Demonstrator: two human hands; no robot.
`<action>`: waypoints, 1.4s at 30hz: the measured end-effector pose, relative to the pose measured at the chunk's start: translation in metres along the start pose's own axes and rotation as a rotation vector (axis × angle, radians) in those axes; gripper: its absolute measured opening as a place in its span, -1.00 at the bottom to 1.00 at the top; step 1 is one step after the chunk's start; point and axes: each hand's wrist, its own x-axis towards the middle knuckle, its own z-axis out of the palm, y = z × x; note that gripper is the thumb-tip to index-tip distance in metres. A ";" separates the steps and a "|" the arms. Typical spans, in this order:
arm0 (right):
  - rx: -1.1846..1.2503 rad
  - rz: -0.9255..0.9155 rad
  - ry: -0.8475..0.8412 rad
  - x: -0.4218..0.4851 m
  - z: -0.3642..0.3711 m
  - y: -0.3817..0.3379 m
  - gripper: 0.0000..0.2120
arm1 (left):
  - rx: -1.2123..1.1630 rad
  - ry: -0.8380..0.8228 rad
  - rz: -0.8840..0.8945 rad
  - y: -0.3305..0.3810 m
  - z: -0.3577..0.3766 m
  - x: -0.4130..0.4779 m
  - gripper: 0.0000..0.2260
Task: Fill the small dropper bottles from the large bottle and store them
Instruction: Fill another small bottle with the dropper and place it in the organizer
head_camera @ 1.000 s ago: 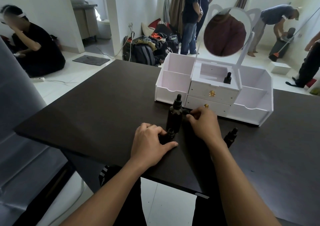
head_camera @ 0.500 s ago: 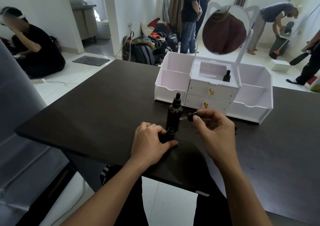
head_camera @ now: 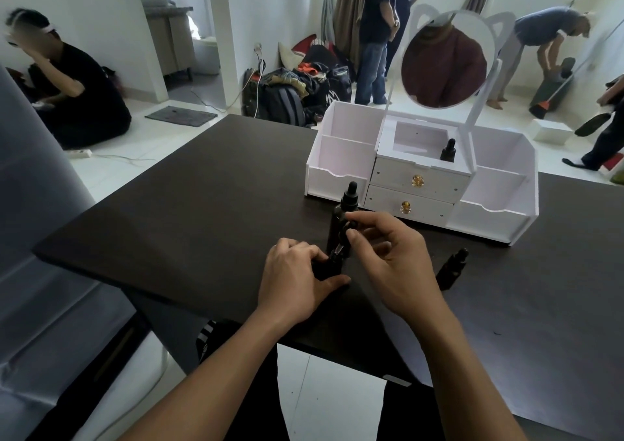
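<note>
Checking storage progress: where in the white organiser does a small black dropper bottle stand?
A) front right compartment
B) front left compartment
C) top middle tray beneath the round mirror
C: the small black dropper bottle stands upright in the white organiser, in its top middle tray above the two drawers.

The large bottle [head_camera: 339, 225] stands before the organizer [head_camera: 418, 201], whose top tray holds a dropper bottle [head_camera: 449, 152].

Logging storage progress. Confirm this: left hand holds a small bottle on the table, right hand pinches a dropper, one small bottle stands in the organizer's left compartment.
Wrong compartment. The head view shows the stored bottle in the middle tray of the organizer, above the drawers. The rest holds: left hand holds a small bottle on the table, right hand pinches a dropper.
</note>
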 end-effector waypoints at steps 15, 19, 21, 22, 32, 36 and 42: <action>-0.259 0.019 -0.121 -0.003 0.012 0.014 -0.71 | -0.001 -0.027 0.059 0.009 -0.012 -0.004 -0.69; -0.244 0.040 -0.072 -0.007 0.016 0.015 -0.73 | -0.009 -0.028 0.068 0.008 -0.012 -0.004 -0.72; -0.242 0.059 -0.055 -0.007 0.017 0.016 -0.76 | -0.003 -0.030 0.071 0.007 -0.011 -0.004 -0.72; -0.235 0.072 -0.044 -0.006 0.018 0.017 -0.78 | 0.002 -0.030 0.077 0.006 -0.010 -0.003 -0.72; -0.227 0.099 -0.097 -0.011 0.014 0.019 -0.65 | 0.021 -0.047 0.055 -0.008 0.001 0.002 -0.75; -0.174 0.142 -0.052 -0.016 0.011 0.020 -0.80 | -0.011 -0.031 0.027 -0.005 0.000 0.001 -0.69; -0.173 0.143 -0.064 -0.011 0.010 0.021 -0.70 | 0.012 -0.032 0.052 0.004 -0.007 -0.002 -0.71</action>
